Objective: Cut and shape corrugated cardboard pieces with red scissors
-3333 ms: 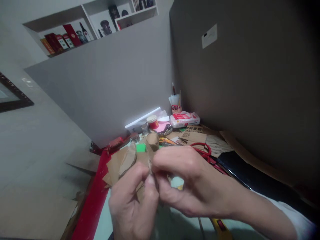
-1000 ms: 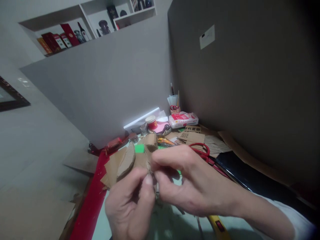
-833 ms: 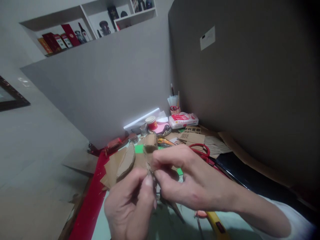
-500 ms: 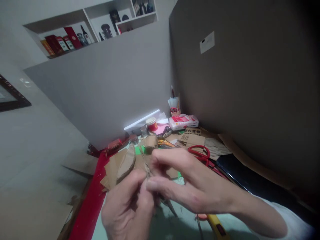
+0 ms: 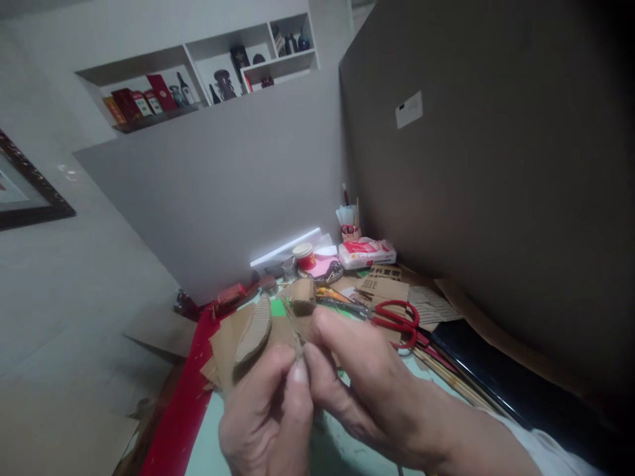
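Note:
My left hand (image 5: 268, 413) and my right hand (image 5: 367, 380) meet low in the middle of the head view. Both are closed, thumbs and fingers pinching a thin brown strip (image 5: 294, 324) that points up and away. It looks like cardboard seen edge-on, but its lower part is hidden in the fingers. A curved piece of corrugated cardboard (image 5: 255, 334) shows just beyond my left hand; I cannot tell whether that hand touches it. Past my right hand lie red-handled scissors (image 5: 397, 320). A small cardboard roll (image 5: 301, 294) sits behind the strip.
Flat cardboard pieces (image 5: 381, 281) lie at the back right, near a tissue pack (image 5: 367, 254). A red and white paper cup (image 5: 304, 256) and a pen holder (image 5: 350, 231) stand toward the partition (image 5: 223, 185). A black glossy object (image 5: 476, 363) lies along the right side.
My right hand has drawn its fingers in closer to my left thumb and turned lower. The scissors show more fully now. The view has tilted up slightly, so the scene sits lower.

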`<state>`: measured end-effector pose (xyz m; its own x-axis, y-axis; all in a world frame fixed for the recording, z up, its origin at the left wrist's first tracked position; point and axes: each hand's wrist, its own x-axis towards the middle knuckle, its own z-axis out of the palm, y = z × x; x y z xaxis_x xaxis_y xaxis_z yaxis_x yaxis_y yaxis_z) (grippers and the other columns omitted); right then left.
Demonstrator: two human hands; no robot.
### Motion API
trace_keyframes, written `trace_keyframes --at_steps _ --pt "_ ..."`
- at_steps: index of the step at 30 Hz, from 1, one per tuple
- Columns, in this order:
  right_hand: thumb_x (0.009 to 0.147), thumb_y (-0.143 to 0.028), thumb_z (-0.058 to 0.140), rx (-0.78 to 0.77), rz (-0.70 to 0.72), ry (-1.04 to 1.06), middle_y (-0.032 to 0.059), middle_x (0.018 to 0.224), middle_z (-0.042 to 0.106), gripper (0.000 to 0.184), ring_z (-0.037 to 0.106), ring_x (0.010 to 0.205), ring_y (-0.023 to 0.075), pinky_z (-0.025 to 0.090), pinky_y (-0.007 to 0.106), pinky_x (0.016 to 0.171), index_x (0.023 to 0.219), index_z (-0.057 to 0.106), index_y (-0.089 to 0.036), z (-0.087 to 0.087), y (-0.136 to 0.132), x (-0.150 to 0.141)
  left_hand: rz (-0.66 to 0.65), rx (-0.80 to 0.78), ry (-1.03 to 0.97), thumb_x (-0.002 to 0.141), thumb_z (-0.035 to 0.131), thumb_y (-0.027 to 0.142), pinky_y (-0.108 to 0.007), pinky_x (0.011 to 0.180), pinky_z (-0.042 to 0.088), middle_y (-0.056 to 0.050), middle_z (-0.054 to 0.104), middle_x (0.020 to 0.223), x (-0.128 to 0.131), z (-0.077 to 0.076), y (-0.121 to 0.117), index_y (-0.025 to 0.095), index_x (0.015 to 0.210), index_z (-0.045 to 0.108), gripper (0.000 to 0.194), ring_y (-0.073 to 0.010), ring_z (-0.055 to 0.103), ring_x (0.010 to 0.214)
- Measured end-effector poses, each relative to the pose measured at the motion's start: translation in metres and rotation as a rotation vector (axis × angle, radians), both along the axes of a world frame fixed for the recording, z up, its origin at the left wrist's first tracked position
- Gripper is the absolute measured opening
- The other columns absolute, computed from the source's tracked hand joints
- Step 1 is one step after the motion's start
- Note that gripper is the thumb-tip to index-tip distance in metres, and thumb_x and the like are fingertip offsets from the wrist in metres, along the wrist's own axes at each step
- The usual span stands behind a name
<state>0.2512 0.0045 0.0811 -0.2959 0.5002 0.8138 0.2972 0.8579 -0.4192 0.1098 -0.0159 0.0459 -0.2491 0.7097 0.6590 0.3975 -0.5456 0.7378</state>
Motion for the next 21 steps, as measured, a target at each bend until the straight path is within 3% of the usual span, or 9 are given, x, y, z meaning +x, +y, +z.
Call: trace_keyframes --at_steps 5,9,14,18,21 --pt "0.095 -0.013 0.042 -0.042 -0.010 0.028 -0.0057 0.069 0.039 0.021 0.038 0.057 0.0108 0.034 0.024 0.053 0.079 0.035 -0.024 -0.001 -0.001 0.000 -0.051 -0.031 -0.034 0.091 0.062 0.030 -0.031 0.061 0.047 -0.001 0.061 0.063 0.004 0.005 0.000 0.023 0.067 0.069 0.026 -0.0196 0.057 0.064" --pt "0.097 -0.013 0.044 0.001 -0.002 -0.011 -0.0045 0.073 0.040 0.021 0.039 0.060 0.0114 0.034 0.023 0.054 0.081 0.035 -0.024 -0.002 0.006 0.006 -0.236 -0.158 -0.123 0.093 0.060 0.035 -0.026 0.054 0.036 0.002 0.050 0.062 0.010 0.018 0.003 0.022 0.066 0.061 0.031 -0.0138 0.044 0.058" --pt "0.096 -0.016 0.045 -0.012 0.063 -0.091 -0.0036 0.074 0.044 0.020 0.041 0.061 0.0128 0.036 0.024 0.054 0.081 0.035 -0.025 -0.006 0.021 0.010 -0.424 -0.325 -0.207 0.092 0.065 0.042 -0.024 0.055 0.032 0.005 0.038 0.064 0.006 0.026 0.016 0.020 0.067 0.049 0.037 -0.0114 0.037 0.059" --pt "0.098 -0.014 0.041 -0.069 0.085 -0.108 -0.0026 0.072 0.051 0.020 0.045 0.060 0.0127 0.040 0.024 0.056 0.081 0.036 -0.025 -0.007 0.026 0.010 -0.526 -0.429 -0.296 0.095 0.062 0.039 -0.025 0.062 0.036 0.003 0.048 0.066 0.001 0.027 0.021 0.019 0.069 0.054 0.033 -0.0127 0.045 0.063" --pt "0.099 -0.014 0.040 -0.073 0.083 -0.108 -0.0015 0.075 0.051 0.020 0.046 0.063 0.0127 0.041 0.025 0.058 0.082 0.038 -0.024 -0.008 0.028 0.010 -0.515 -0.413 -0.255 0.095 0.061 0.039 -0.025 0.062 0.034 0.003 0.046 0.067 0.000 0.027 0.019 0.020 0.069 0.053 0.034 -0.0127 0.043 0.065"
